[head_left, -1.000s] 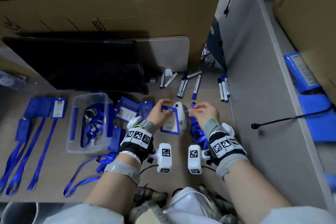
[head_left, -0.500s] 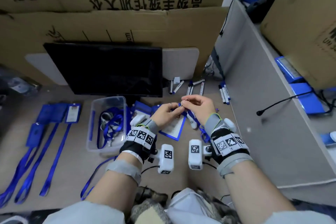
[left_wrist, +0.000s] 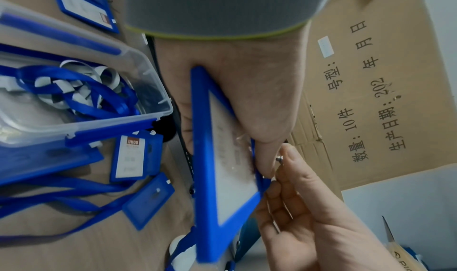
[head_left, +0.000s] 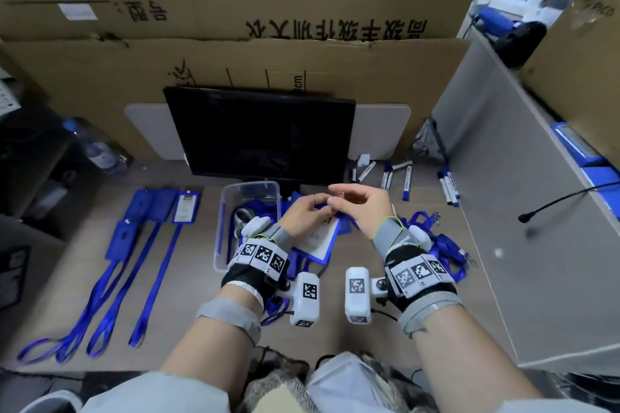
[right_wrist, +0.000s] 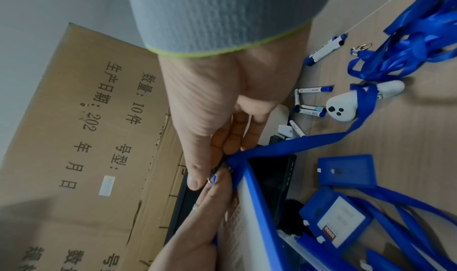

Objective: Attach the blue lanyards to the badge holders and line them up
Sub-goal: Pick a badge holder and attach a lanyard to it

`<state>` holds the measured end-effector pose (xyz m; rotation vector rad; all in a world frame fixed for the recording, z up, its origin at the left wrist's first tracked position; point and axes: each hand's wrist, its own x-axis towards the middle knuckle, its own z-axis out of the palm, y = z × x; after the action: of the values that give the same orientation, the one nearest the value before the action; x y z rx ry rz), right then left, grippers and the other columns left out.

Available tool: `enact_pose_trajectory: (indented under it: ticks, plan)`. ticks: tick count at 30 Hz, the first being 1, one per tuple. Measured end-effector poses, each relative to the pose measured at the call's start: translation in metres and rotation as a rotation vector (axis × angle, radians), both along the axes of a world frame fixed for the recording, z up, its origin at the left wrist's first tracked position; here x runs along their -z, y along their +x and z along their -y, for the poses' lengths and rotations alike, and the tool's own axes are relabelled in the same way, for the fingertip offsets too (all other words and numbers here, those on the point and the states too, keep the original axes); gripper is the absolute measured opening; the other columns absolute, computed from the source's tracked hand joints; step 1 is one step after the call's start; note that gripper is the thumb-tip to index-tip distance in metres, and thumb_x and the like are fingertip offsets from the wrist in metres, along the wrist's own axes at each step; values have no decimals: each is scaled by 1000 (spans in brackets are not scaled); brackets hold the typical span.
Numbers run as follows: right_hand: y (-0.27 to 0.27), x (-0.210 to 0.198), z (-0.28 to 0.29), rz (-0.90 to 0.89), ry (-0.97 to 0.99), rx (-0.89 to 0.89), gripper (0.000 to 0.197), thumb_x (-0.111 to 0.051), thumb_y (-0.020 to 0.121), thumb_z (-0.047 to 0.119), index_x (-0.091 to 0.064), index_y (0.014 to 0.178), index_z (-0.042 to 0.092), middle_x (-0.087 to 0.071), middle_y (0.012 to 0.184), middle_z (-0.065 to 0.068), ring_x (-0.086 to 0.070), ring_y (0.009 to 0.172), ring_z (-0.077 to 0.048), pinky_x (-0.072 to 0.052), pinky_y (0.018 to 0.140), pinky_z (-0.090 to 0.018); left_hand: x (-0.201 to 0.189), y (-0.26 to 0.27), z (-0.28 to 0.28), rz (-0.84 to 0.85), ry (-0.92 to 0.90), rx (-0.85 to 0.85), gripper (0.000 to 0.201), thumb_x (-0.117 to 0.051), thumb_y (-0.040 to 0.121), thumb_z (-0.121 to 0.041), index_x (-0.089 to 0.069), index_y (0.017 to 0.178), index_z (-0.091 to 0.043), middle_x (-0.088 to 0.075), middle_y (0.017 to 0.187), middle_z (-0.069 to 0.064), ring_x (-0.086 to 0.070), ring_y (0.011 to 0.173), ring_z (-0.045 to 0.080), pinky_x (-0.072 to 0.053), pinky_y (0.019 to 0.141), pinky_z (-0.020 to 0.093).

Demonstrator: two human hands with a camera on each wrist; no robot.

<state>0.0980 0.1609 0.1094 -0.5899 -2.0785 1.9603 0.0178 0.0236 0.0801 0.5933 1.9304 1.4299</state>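
The left hand (head_left: 303, 213) grips a blue holder (left_wrist: 223, 177) by its top edge, lifted a little off the bench (head_left: 188, 305). The right hand (head_left: 364, 208) is right beside it, fingertips touching. Its thumb and finger pinch a small metal clip (left_wrist: 279, 159) at the end of a blue lanyard (right_wrist: 309, 142). The clip sits at the top of the holder, by the slot. It may be partly hooked in, but the fingers hide it, so I cannot tell.

The lanyard runs from the clip down to the bench and across a white controller (right_wrist: 343, 107).

Just left of the hands is a clear box (head_left: 250, 198) with more straps inside. Loose holders (left_wrist: 137, 158) lie around it with no straps on them. To the right is a tangled pile (head_left: 439, 245) of lanyards waiting their turn.

Far left on the bench, a few finished badges (head_left: 157, 211) lie side by side with their straps stretched toward the person. So some of the job is done.

What is left, I think: finish this clip, lay this one beside the others, then do the loose holders.

Behind are a dark screen (head_left: 261, 134), some markers (head_left: 406, 178) and brown boxes (head_left: 235, 54).
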Motion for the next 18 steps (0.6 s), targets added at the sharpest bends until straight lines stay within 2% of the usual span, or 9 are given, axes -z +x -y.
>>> enact_pose_trajectory:
  ticks: [2, 4, 6, 9, 11, 13, 15, 17, 18]
  plan:
    - [-2, 2, 3, -15, -22, -8, 28, -79, 77, 8, -75, 104, 11, -69, 81, 2, -62, 71, 1, -49, 73, -12, -4, 1, 5, 4, -12, 19, 25, -59, 96, -26, -66, 120, -22, -73, 110, 5, -64, 89, 8, -52, 85, 28]
    - [-3, 2, 4, -10, -47, -3, 24, -80, 76, 10, -76, 100, 10, -74, 86, -2, -66, 77, -5, -53, 78, -19, -6, 1, 5, -10, -26, 41, 25, -59, 97, -24, -68, 119, -16, -73, 101, -2, -63, 83, 1, -49, 76, 16]
    - [-3, 2, 3, 6, -44, 3, 18, -81, 76, 15, -78, 93, 12, -76, 92, -5, -70, 86, -11, -56, 85, -28, -10, 3, 2, -35, -40, 46, 21, -58, 97, -22, -70, 112, -13, -70, 93, -3, -61, 75, -2, -47, 70, 13]
    - [-5, 4, -5, 32, -30, 16, 11, -83, 73, 19, -78, 83, 18, -74, 95, 0, -70, 91, -11, -55, 88, -30, -13, 10, -4, -38, -21, 56, 14, -60, 96, -21, -69, 106, -19, -71, 95, -1, -62, 83, 2, -51, 80, 20]
    - [-5, 6, -17, 18, -49, 62, 21, -84, 70, 27, -77, 86, 16, -75, 96, 4, -70, 92, -10, -55, 88, -31, -16, 14, -10, -59, -24, 41, 15, -65, 91, -21, -68, 106, -21, -71, 97, 5, -59, 82, 9, -51, 82, 27]
    - [-4, 2, -29, 3, -59, 122, 25, -81, 73, 32, -75, 89, 14, -76, 91, 1, -71, 85, -12, -56, 82, -30, -15, 16, -13, -41, -46, -14, 24, -67, 83, -18, -65, 106, -21, -67, 91, 8, -55, 75, 13, -49, 73, 27]
    - [-2, -2, -41, -7, -100, 138, 21, -76, 81, 27, -71, 88, 9, -74, 77, -7, -67, 63, -18, -55, 66, -29, -13, 20, -18, -28, -86, -120, 28, -66, 82, -15, -58, 109, -20, -61, 88, 2, -53, 71, 12, -47, 68, 20]
    - [-1, -1, -48, 26, -94, 139, 21, -75, 82, 30, -72, 88, 11, -69, 64, -6, -50, 44, -16, -45, 50, -23, -9, 24, -21, -44, -116, -217, 32, -67, 86, -15, -51, 114, -15, -58, 90, -4, -55, 75, 8, -46, 66, 14]
    - [-1, 3, -53, 55, -41, 126, 21, -76, 80, 36, -74, 87, 15, -66, 59, -3, -44, 41, -11, -40, 48, -22, -7, 27, -24, -27, -94, -249, 32, -68, 88, -16, -49, 114, -13, -58, 91, -3, -56, 77, 9, -47, 68, 17]
